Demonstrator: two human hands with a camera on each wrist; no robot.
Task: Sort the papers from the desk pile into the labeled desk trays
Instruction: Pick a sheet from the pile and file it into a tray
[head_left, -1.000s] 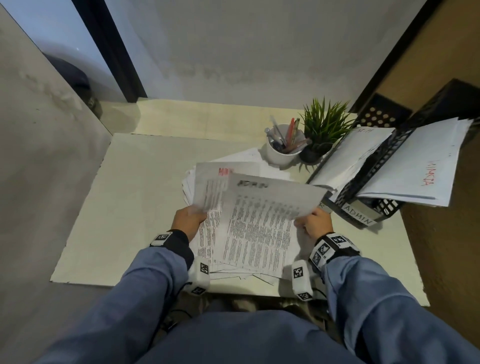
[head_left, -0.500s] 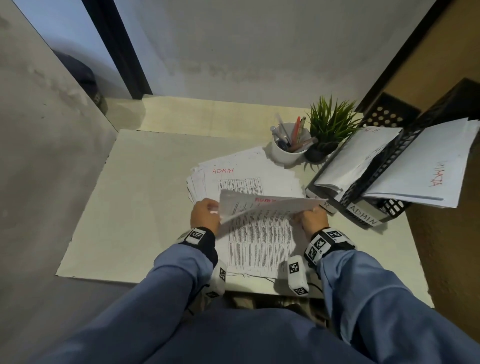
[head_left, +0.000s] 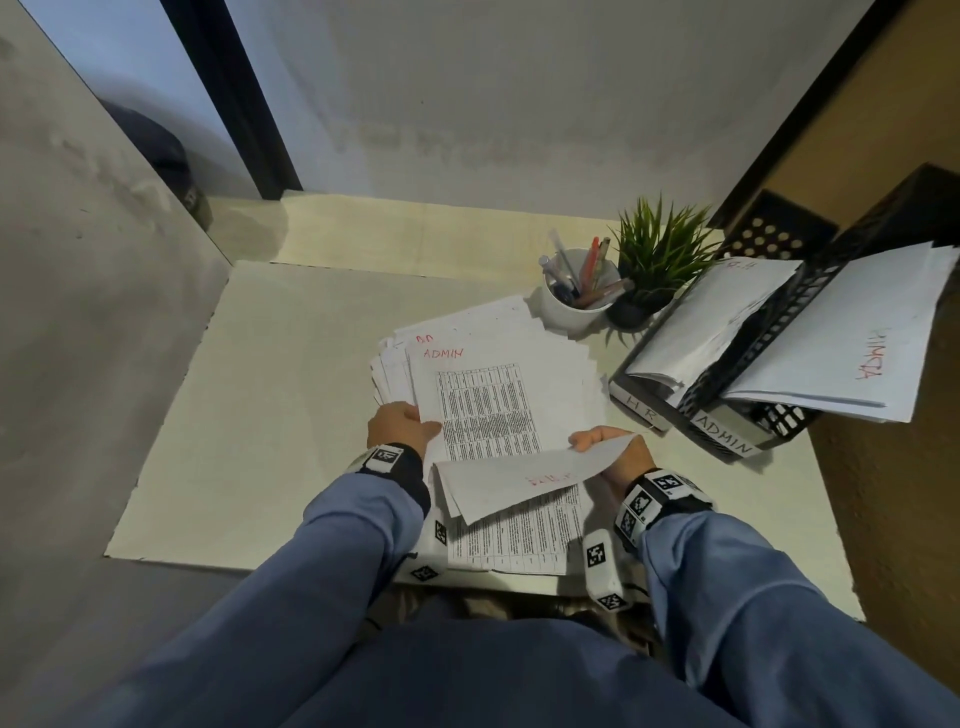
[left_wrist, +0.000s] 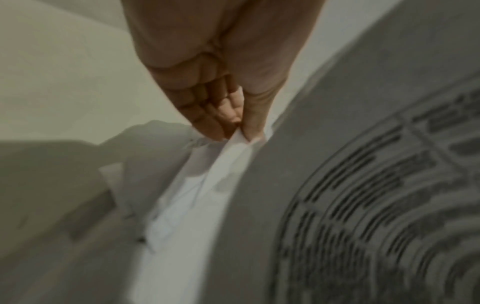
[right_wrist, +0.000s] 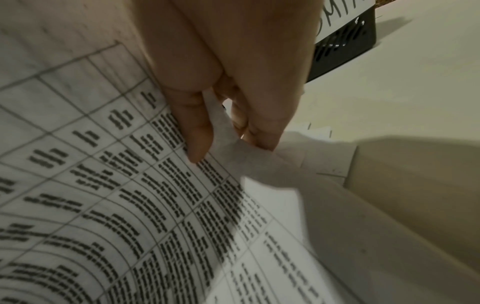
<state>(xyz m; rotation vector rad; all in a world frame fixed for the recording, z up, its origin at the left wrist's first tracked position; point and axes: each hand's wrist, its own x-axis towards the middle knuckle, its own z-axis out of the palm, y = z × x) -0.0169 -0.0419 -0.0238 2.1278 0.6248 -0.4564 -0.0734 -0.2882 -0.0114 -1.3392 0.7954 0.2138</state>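
Note:
A loose pile of printed papers (head_left: 550, 358) lies mid-desk; its top sheet (head_left: 483, 410) bears "ADMIN" in red. My left hand (head_left: 415, 415) pinches that sheet's left edge, and the left wrist view shows thumb and fingers (left_wrist: 221, 115) closed on a white paper edge (left_wrist: 233, 148). My right hand (head_left: 592, 441) grips the corner of another sheet (head_left: 514, 486) with red writing, turned back toward me over the pile's near end. In the right wrist view, thumb and fingers (right_wrist: 197, 133) pinch this paper (right_wrist: 223, 131). Black trays labelled HR (head_left: 641, 410) and ADMIN (head_left: 727, 441) stand to the right.
Both labelled trays hold white papers (head_left: 717, 317), and the ADMIN tray's stack (head_left: 857, 343) overhangs its side. A white pen cup (head_left: 571, 306) and a small potted plant (head_left: 657, 260) stand behind the pile. Another black perforated tray (head_left: 774, 228) is at back right. A wall panel borders the desk's left side.
The sheet both hands held up has tipped back toward me and only the right hand holds it now. The ADMIN sheet is uncovered, and the left hand has moved to its left edge.

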